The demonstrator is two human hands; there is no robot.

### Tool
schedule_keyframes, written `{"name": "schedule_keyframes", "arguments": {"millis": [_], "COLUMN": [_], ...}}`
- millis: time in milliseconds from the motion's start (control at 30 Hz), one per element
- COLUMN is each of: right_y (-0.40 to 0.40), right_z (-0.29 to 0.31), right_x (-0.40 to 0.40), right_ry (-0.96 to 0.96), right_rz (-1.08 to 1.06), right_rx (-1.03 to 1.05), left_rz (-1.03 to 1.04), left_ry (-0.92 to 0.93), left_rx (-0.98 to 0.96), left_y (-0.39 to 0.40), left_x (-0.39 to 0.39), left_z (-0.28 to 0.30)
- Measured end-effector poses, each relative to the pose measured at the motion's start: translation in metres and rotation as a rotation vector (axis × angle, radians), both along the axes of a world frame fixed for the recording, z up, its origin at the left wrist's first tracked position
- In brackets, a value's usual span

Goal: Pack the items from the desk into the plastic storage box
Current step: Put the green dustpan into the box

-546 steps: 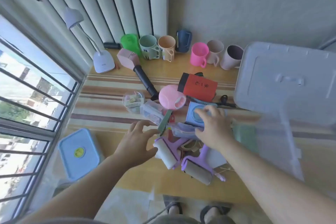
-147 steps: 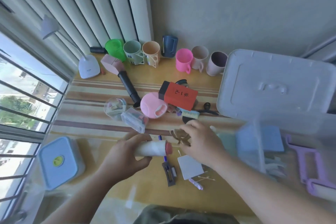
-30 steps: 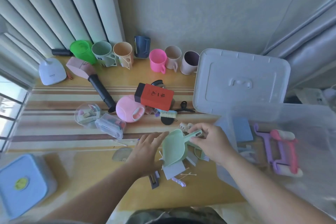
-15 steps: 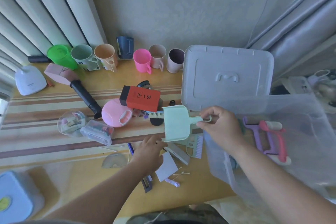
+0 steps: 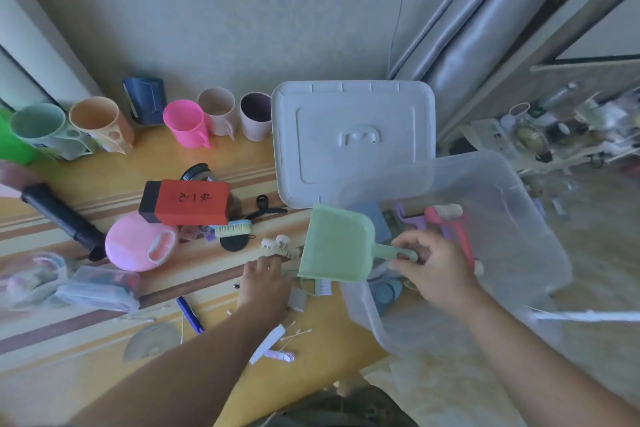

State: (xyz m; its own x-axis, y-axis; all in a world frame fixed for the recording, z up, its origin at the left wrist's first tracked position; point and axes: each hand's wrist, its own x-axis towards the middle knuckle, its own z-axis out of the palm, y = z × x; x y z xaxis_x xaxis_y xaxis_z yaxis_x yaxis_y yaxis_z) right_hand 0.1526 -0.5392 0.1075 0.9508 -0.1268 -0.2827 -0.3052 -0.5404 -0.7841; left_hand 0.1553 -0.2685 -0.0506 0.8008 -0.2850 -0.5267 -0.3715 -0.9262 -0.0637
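My right hand (image 5: pixel 434 270) grips the handle of a small green dustpan (image 5: pixel 334 243) and holds it over the left wall of the clear plastic storage box (image 5: pixel 519 229). Lint rollers (image 5: pixel 450 218) and a blue item lie inside the box. My left hand (image 5: pixel 265 279) rests on the desk over a small green brush (image 5: pixel 317 286), fingers curled on it. A red box (image 5: pixel 188 201), a pink round case (image 5: pixel 138 243) and a blue pen (image 5: pixel 190 314) lie on the desk.
The box's white lid (image 5: pixel 353 139) lies flat behind it. A row of cups (image 5: pixel 183 123) lines the wall. A black-handled tool (image 5: pixel 62 215), clear cases (image 5: pixel 97 288), a hair clip (image 5: pixel 277 243), cotton swabs (image 5: pixel 294 334) and a protractor (image 5: pixel 152 341) are scattered on the desk.
My right hand has carried the green dustpan rightward and lower, over the box's edge. My left hand has reached forward onto the small brush. The view has swung to the right.
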Motion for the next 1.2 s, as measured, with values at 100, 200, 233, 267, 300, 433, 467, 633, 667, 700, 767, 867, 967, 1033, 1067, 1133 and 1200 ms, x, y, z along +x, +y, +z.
{"name": "schedule_keyframes", "arguments": {"millis": [100,200,233,267,300,433,467,633,667,700,767,867,967,1033,1067,1133,1200], "right_y": [-0.022,-0.045,-0.055,-0.067,-0.081,-0.147,-0.158,-0.159,-0.153,-0.148,-0.145,-0.16,-0.184,-0.193,-0.194,-0.192,-0.193], "right_z": [-0.009,-0.027,-0.031,-0.034,-0.035,-0.049,-0.055,-0.089,-0.097,-0.1,-0.098,-0.071,-0.04,-0.028,-0.027,-0.029,-0.038], "right_x": [-0.003,0.003,0.008,0.013,0.019,0.033,0.035,0.041,0.041,0.042,0.047,0.05,0.049,0.047,0.046,0.043,0.041], "right_ry": [-0.077,-0.213,-0.239,-0.243,-0.231,0.035,0.125,0.276,0.29,0.299,0.297,0.216,0.118,0.102,0.103,0.058,0.028], "right_rz": [0.215,0.331,0.339,0.333,0.335,0.522,0.589,0.736,0.77,0.801,0.843,0.779,0.667,0.7,0.729,0.805,0.846], "right_rx": [-0.242,-0.464,-0.5,-0.51,-0.507,-0.499,-0.522,-0.608,-0.591,-0.563,-0.501,-0.362,-0.241,-0.197,-0.188,-0.193,-0.257], "left_rz": [-0.012,0.056,0.103,0.161,0.223,0.383,0.392,0.233,0.202,0.178,0.142,0.131,0.174,0.185,0.177,0.156,0.157], "left_ry": [-0.04,-0.088,-0.119,-0.166,-0.229,-0.496,-0.554,-0.639,-0.6,-0.561,-0.482,-0.353,-0.266,-0.198,-0.166,-0.118,-0.079], "left_rx": [-0.034,-0.142,-0.189,-0.243,-0.299,-0.489,-0.537,-0.691,-0.687,-0.669,-0.606,-0.52,-0.493,-0.486,-0.489,-0.492,-0.502], "left_y": [0.004,0.016,0.021,0.024,0.025,0.005,-0.008,-0.097,-0.115,-0.132,-0.16,-0.188,-0.207,-0.22,-0.227,-0.241,-0.254], "left_x": [0.001,0.001,0.002,0.003,0.004,0.01,0.012,0.014,0.014,0.014,0.013,0.011,0.01,0.01,0.01,0.009,0.009], "left_z": [0.011,0.033,0.043,0.054,0.066,0.113,0.126,0.161,0.16,0.158,0.152,0.141,0.135,0.132,0.131,0.128,0.123]}}
